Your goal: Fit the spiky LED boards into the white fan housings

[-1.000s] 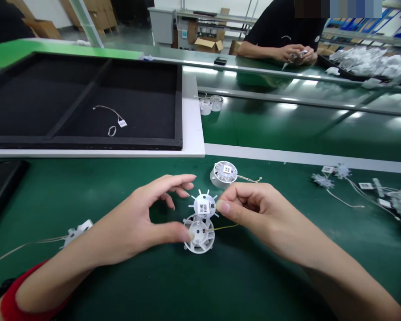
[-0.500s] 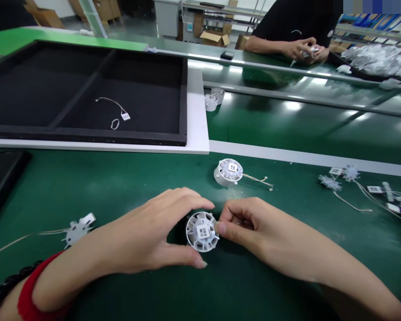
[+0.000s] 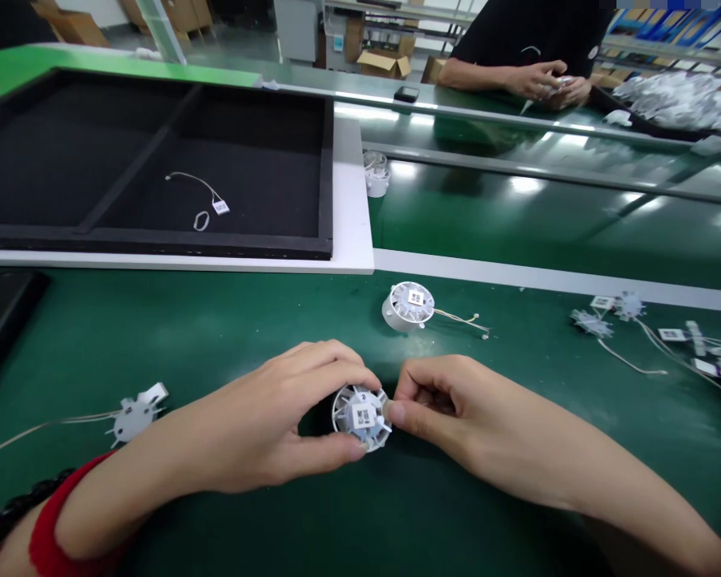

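A round white housing (image 3: 360,441) with a spoked, QR-labelled disc (image 3: 364,413) inside it sits on the green table in front of me. My left hand (image 3: 312,409) grips its left side, fingertips on the upper rim and thumb on the lower. At the right rim, my right hand (image 3: 433,409) has thumb and forefinger pinched together; whatever lies between them is hidden. Just beyond the hands stands another white housing (image 3: 404,314), its own disc in place and thin wires trailing to the right. Left of my left wrist lies a loose spoked disc (image 3: 135,417) with wires.
A black divided tray (image 3: 246,160) on a white board holds a small wired tag and a loop. Several discs and wires (image 3: 594,320) lie at right. White housings (image 3: 376,176) stand by the board. Across the bench, a person's hands (image 3: 556,86) work beside white bags (image 3: 685,104).
My left thumb and fingers have closed from apart onto the housing's rim. My right hand keeps its pinch at the right edge. The view has shifted slightly.
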Available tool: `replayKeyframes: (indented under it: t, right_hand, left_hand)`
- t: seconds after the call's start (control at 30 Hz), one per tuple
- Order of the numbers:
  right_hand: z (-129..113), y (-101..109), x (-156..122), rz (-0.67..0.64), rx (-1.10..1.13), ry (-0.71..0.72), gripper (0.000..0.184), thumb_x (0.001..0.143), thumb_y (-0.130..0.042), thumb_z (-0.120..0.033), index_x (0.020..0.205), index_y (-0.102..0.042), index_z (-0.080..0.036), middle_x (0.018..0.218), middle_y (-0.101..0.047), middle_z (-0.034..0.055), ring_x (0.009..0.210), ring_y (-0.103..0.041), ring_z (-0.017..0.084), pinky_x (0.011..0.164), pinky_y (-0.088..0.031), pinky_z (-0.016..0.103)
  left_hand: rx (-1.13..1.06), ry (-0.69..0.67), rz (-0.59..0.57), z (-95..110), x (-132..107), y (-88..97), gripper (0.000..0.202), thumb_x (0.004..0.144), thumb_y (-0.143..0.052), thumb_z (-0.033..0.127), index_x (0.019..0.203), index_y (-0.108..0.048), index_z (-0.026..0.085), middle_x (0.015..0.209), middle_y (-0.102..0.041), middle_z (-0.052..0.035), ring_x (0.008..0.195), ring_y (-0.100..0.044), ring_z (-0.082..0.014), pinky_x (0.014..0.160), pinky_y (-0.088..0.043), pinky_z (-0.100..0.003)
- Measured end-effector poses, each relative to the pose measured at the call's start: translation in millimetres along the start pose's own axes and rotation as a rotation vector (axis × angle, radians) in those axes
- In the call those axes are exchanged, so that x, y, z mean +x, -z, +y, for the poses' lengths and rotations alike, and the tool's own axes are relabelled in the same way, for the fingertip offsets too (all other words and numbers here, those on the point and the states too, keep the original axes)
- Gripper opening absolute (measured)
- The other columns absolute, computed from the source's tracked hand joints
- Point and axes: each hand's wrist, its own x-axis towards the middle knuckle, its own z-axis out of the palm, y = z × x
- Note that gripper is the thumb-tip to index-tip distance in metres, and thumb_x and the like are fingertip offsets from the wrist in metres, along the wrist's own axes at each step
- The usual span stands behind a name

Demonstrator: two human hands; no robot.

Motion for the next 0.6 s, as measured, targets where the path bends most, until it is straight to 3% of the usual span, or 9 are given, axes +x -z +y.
replayKeyframes:
  t: [0.37,0.6]
  right_hand:
    - [-0.4,-0.4,-0.8,-0.006,-0.01,0.037,0.035,0.098,-0.067,-0.047,0.074,-0.062,-0.023,0.062,-0.054,-0.0048,0.055,-0.04,0.011,0.047,-0.028,0.025]
    - [1.0,5.2,-1.5,-0.002,0.014,0.07,0.024,0.099,-0.067,-0.042,0.084,-0.074,-0.024,0.068,-0.063,-0.0034,0.06,-0.05,0.013,0.05,-0.035,0.025]
  left_hand:
    - [0.083,-0.063,0.027,-1.0,-0.9,-1.8,0.038,0.092,-0.067,0.021,0.13,-0.067,0.028,0.126,-0.069,-0.0035,0.112,-0.068,-0.0229,0.097,-0.055,-0.03]
    - [0.131,-0.101,0.058,-3.8,-2.2,-2.8,0.038,0.091,-0.069,0.021,0.128,-0.067,0.028,0.125,-0.07,-0.0023,0.114,-0.068,-0.0225,0.099,-0.052,-0.03]
